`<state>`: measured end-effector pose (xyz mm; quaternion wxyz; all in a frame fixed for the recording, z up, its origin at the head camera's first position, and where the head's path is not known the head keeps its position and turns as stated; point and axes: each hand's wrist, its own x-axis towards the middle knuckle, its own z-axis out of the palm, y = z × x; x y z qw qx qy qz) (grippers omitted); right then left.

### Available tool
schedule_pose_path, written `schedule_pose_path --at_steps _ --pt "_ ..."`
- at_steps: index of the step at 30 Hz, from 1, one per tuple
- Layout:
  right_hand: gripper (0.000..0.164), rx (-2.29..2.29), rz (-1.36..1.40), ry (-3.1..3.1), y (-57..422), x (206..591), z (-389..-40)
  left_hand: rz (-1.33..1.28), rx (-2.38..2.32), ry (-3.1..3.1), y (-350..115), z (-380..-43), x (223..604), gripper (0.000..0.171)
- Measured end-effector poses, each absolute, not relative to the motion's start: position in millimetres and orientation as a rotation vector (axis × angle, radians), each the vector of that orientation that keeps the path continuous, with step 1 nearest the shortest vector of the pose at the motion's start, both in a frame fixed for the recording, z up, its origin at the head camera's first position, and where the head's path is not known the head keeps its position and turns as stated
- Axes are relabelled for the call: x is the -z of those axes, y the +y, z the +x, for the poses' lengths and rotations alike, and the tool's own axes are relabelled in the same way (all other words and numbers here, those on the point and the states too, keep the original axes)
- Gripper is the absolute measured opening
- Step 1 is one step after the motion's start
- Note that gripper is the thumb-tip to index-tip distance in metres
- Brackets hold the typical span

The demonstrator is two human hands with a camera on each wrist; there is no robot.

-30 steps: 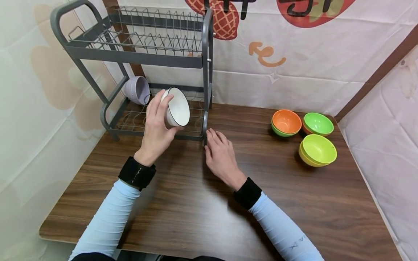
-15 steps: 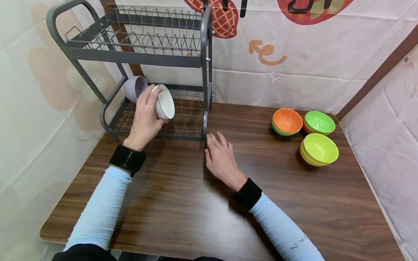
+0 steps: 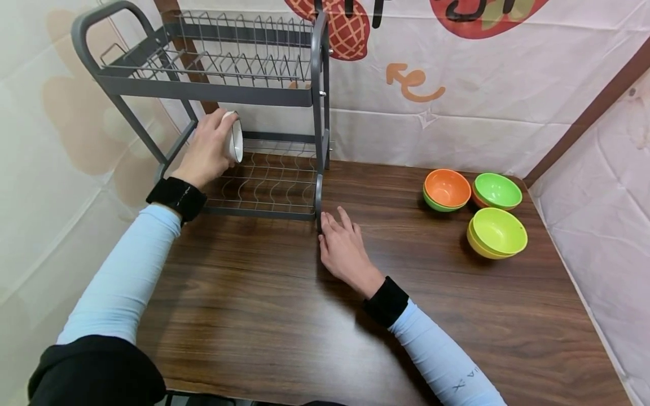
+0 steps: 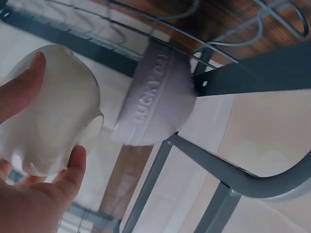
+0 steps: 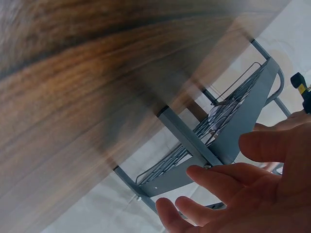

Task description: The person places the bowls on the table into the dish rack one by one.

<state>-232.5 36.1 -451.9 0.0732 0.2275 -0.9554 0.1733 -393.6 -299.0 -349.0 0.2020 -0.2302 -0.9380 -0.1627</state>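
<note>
My left hand (image 3: 205, 148) holds a white bowl (image 3: 235, 141) with a dark rim, tipped on its side, over the left part of the rack's lower tier. In the left wrist view, thumb and fingers grip the white bowl (image 4: 58, 107) from both sides. Beside it a lavender bowl (image 4: 158, 97) with raised lettering stands on edge in the wires; my hand hides it in the head view. Fingers extended, my right hand (image 3: 349, 251) lies by the front right leg of the grey dish rack (image 3: 203, 90), fingertips right at the leg.
The rack's upper tier has wire dividers above my left hand. On the wooden table (image 3: 264, 316), to the right, are orange (image 3: 447, 188), green (image 3: 497, 190) and lime (image 3: 499, 230) bowls, stacked on others. Cloth walls (image 3: 376, 135) stand behind and at both sides.
My left hand has carried the white bowl leftward and deeper into the lower tier, covering the lavender bowl in the head view. The right hand has stayed almost still beside the leg.
</note>
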Motion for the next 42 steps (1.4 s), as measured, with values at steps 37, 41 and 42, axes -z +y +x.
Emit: schedule_pose_path --at_steps 37,41,42 --pt "0.047 -0.583 0.807 -2.987 36 435 -227 -0.527 0.3 -2.782 -291 -447 380 0.111" --pt "0.047 -0.602 0.807 -2.982 36 432 -226 -0.507 0.291 -2.807 -290 -448 379 0.111" --pt "0.047 -0.611 0.803 -2.98 37 431 -226 -0.5 0.288 -2.815 -289 -448 378 0.111"
